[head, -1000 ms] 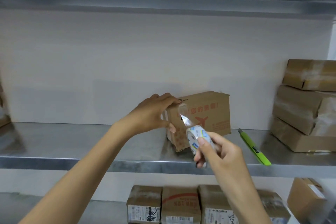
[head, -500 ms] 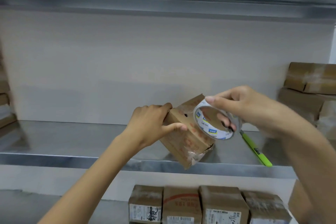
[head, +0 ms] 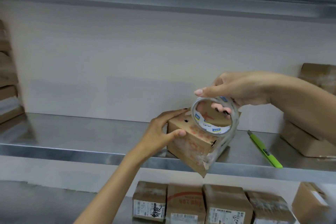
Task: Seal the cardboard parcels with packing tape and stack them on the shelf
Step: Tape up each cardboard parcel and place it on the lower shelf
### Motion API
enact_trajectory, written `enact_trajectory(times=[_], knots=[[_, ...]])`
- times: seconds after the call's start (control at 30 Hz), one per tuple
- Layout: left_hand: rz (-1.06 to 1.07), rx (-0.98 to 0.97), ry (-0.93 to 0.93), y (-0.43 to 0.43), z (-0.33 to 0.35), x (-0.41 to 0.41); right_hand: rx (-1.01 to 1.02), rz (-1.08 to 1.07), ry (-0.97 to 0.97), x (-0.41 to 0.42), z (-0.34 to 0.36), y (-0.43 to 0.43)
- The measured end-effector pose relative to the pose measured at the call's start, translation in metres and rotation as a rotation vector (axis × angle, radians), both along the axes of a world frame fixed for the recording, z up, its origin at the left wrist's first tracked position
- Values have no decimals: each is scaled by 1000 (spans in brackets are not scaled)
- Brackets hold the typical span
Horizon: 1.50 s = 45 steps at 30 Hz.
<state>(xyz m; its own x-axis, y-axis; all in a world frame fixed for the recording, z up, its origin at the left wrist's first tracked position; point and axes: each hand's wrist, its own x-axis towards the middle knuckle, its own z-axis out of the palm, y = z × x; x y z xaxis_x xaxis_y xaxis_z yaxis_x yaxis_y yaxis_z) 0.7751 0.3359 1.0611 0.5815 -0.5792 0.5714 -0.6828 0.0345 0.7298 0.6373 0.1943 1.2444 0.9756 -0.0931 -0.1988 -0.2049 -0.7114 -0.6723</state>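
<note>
A small cardboard parcel (head: 189,140) with red printing sits tilted at the front of the steel shelf (head: 81,138), and its lowest corner hangs out past the shelf's front edge. The left hand (head: 160,132) holds the parcel's left end: its fingers (head: 172,114) lie across the top edge and the thumb presses on the front face, so the fingers are clamped on the parcel.

Just above the parcel's right half, the right hand (head: 236,91) holds a roll of clear packing tape (head: 206,126) upright, with its open core facing the camera. The thumb lies over the top of the roll and the fingertips show inside the core, so these fingers are clamped on the roll. A strip of tape (head: 221,149) runs from the roll down to the parcel's right end and lower corner, where it looks wrinkled against the cardboard.

To the right of the parcel, apart from it, a green utility knife (head: 263,149) lies flat on the same shelf. Further right stands a stack of taped parcels (head: 309,143), partly hidden by the right forearm. Far to the left of the parcel, more boxes (head: 7,85) show blurred at the frame edge. Below the parcel, on the lower shelf (head: 45,203), 4 labelled parcels (head: 183,203) stand in a row, with 1 more box (head: 309,203) to their right.
</note>
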Motion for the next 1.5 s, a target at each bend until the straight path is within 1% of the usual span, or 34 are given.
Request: enact_trajectory(times=[0.13,0.27,0.3,0.47,0.63,0.9,0.93,1.0,1.07,1.13,1.17,1.23,1.27,1.3,1.37,1.43,1.5], knots=[[106,45,-24,-7,-5,5,-73,-50,23,2,6,3],[146,81,-5,-8,-5,3,-271,-56,85,-5,9,-3],[146,85,-13,-8,-4,3,-285,-64,101,-9,8,-6],[144,103,-51,-10,-3,3,-142,-123,167,-27,-7,-23],[156,88,-78,-10,-3,4,-54,-158,212,-39,-35,-30],[139,60,-189,-9,-1,8,43,-174,264,-38,-57,-38],[146,85,-225,-8,1,9,49,-175,263,-37,-58,-39],[176,210,-340,-3,10,10,50,-168,260,-36,-61,-41],[216,334,-522,3,23,11,64,-154,264,-34,-62,-42],[171,345,-721,6,31,8,85,-144,270,-31,-63,-43],[121,341,-752,6,33,7,95,-141,274,-30,-63,-44],[50,332,-687,5,35,3,118,-127,287,-28,-63,-46],[49,339,-692,4,36,1,131,-121,296,-26,-63,-47],[67,371,-735,2,39,-1,142,-117,305,-25,-63,-48],[137,510,-851,-2,44,-11,155,-105,314,-25,-63,-50],[222,662,-916,-6,48,-25,158,-94,318,-25,-63,-51],[269,764,-916,-9,46,-33,161,-81,325,-25,-63,-53]])
